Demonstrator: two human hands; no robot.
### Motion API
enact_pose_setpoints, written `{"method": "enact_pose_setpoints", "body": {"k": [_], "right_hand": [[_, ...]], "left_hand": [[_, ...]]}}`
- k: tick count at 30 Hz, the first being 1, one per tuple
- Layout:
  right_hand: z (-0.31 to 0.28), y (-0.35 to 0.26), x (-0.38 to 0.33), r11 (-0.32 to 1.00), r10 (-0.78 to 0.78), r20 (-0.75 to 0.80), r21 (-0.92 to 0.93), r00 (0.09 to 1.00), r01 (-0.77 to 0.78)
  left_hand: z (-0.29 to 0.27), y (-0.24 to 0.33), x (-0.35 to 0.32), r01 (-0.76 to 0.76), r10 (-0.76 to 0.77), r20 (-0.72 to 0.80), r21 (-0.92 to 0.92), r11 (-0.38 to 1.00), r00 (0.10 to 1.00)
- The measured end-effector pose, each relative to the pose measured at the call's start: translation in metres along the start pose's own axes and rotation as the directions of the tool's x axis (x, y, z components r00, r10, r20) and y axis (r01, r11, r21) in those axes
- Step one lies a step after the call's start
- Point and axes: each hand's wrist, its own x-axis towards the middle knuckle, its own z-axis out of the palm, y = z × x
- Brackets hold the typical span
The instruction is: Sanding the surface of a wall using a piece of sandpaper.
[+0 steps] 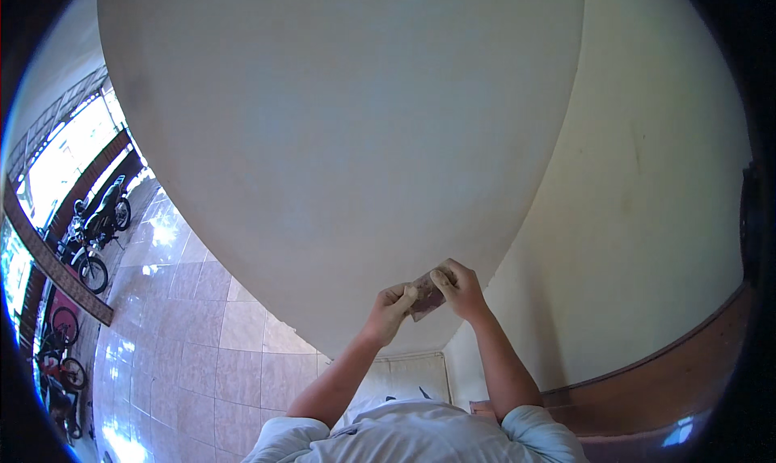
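While fingers (pixel 394 292) grip, the flat piece (pixel 428 300) lies between.

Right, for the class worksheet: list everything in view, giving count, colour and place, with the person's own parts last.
flat piece: 1, grey-brown, lower centre
front wall: 1, pale grey, centre
side wall: 1, cream, right
floor tiles: many, beige, lower left
brown surface: 1, glossy brown, lower right
motorbike: 1, dark, left
other two-wheelers: count unclear, dark and red, lower left edge
dark thing: 1, kind unclear, right edge
shirt: 1, pale, bottom centre
forearms: 2, bare, lower centre
left hand: 1, bare, gripping the flat piece
right hand: 1, bare, gripping it too
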Motion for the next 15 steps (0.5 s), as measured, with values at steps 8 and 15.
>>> {"method": "enact_pose_setpoints", "body": {"k": [8, 15], "right_hand": [[0.007, 0.001, 0.025, 0.987, -0.160, -0.279, -0.047, 0.947, 0.153], [0.019, -0.003, 0.031, 0.938, -0.341, -0.535, -0.139, 0.773, 0.317]], "left_hand": [[0.041, 0.025, 0.008, -0.026, 0.111, 0.072, -0.720, 0.694, 0.991], [0.060, 0.027, 0.007, -0.194, 0.205, -0.044, -0.564, 0.803, 0.978]]}}
